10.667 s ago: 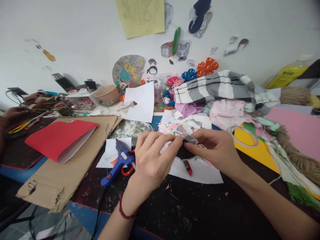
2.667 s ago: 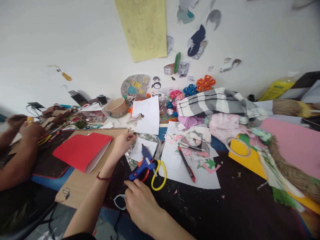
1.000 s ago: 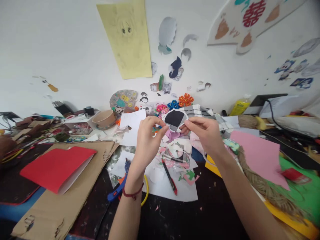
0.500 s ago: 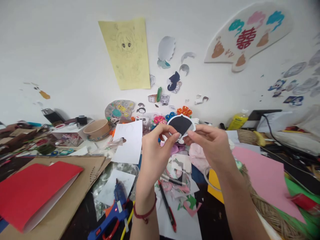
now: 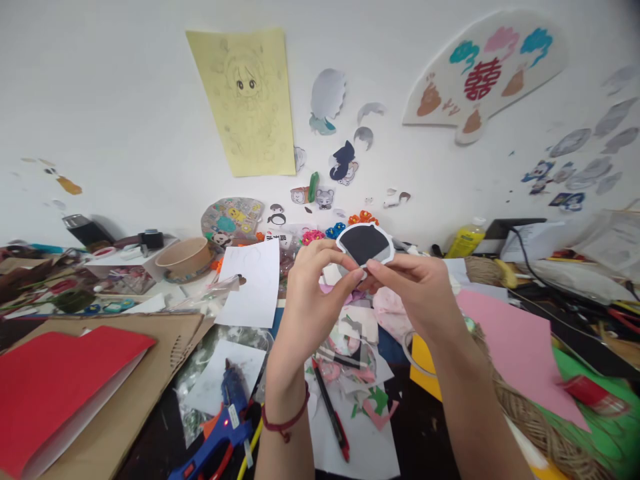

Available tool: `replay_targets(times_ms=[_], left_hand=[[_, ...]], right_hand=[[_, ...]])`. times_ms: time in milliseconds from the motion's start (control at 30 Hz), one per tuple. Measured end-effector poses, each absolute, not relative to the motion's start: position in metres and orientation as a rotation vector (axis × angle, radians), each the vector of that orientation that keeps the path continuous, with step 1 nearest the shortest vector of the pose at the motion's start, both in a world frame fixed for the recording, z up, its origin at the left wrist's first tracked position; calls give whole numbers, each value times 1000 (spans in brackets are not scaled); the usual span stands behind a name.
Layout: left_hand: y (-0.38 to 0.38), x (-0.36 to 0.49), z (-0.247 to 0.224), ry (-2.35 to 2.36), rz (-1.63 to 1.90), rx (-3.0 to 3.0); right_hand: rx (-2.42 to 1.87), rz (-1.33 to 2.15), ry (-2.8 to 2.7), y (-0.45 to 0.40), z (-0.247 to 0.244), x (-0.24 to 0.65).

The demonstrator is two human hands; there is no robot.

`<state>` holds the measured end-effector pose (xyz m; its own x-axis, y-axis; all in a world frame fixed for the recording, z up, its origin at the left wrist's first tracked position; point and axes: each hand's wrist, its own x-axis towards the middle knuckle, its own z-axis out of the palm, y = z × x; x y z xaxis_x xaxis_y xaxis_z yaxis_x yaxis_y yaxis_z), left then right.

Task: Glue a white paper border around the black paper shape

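Note:
Between my two hands is a small rounded paper cutout, black and grey with a white border, raised above the cluttered table. My left hand pinches its lower left edge between thumb and fingers. At the lower right edge, my right hand pinches it too, and both thumb tips nearly meet at the bottom. The fingers behind the cutout are partly hidden. Below my hands lie a white sheet, a black-and-red pen and paper scraps.
A blue glue gun with a lit red light lies left of my left wrist. Further left, a red folded card rests on cardboard. To the right are pink paper, twine and a tape ring.
My right hand has slid left and down along the cutout's edge, bringing the thumbs closer together. The cutout's face has turned slightly. The camera view has shifted a little to the right.

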<state>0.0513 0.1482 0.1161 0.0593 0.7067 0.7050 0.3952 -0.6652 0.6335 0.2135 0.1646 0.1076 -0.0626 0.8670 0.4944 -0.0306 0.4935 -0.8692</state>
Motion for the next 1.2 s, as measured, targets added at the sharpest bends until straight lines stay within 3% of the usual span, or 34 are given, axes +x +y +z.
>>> replay_targets(times_ms=[1200], left_hand=[[147, 51, 118, 1107, 1597, 2168]], right_hand=[[-775, 994, -1445, 161, 110, 215]])
